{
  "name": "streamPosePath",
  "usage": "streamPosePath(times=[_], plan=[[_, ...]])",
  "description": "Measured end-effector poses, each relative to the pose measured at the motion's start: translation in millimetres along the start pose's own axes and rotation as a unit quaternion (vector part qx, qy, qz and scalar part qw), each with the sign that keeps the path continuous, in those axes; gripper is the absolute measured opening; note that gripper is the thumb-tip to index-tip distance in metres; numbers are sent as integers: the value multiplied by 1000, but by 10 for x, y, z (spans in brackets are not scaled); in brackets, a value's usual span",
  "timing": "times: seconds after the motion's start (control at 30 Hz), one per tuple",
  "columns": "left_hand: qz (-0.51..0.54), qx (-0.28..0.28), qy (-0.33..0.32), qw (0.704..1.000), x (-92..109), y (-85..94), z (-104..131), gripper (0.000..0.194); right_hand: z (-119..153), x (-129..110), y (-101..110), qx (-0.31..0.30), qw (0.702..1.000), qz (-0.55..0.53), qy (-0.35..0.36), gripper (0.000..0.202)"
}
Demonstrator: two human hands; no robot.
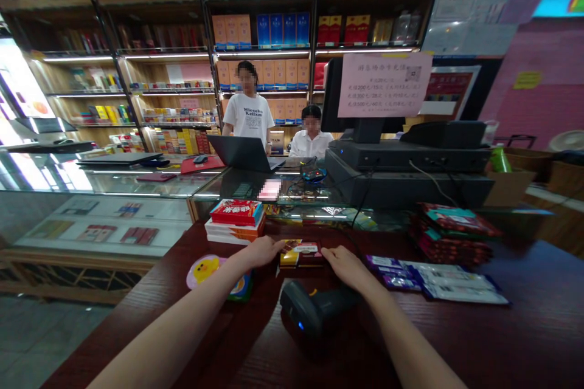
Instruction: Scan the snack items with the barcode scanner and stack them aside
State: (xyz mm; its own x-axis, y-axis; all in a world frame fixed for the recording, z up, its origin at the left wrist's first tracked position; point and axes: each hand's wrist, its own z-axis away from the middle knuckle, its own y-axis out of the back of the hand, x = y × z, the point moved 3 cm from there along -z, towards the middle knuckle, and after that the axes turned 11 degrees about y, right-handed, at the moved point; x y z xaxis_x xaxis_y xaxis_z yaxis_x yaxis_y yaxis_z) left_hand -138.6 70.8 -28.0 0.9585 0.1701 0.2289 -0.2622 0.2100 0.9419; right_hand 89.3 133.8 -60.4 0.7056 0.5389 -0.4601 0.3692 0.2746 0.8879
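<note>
Both my hands are at a small yellow-and-dark-red packet (300,255) with a white label on top, on the dark wooden counter. My left hand (265,251) pinches its left end, and my right hand (341,262) has its fingers closed at the right end. Just in front of it lies a black barcode scanner (303,307), a blue light glowing on it. Behind my left hand is a stack of red and white boxes (235,219). A pink package with a yellow duck (204,268) is partly covered by my left forearm.
Purple-and-white packets (456,282) lie to the right, below a pile of dark red bags (451,231). Beyond stand a cash register monitor (335,94) and a laptop (241,153) on a glass counter (205,185). Two people in white shirts are behind it, before stocked shelves.
</note>
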Motion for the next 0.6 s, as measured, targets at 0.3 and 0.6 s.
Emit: streamPosePath(times=[0.3, 0.6], plan=[[117, -17, 41, 992, -41, -98, -52, 51, -77, -24, -89, 14, 999, -50, 15, 51], [225, -63, 111, 966, -93, -189, -85, 58, -87, -56, -84, 15, 992, -120, 41, 47]])
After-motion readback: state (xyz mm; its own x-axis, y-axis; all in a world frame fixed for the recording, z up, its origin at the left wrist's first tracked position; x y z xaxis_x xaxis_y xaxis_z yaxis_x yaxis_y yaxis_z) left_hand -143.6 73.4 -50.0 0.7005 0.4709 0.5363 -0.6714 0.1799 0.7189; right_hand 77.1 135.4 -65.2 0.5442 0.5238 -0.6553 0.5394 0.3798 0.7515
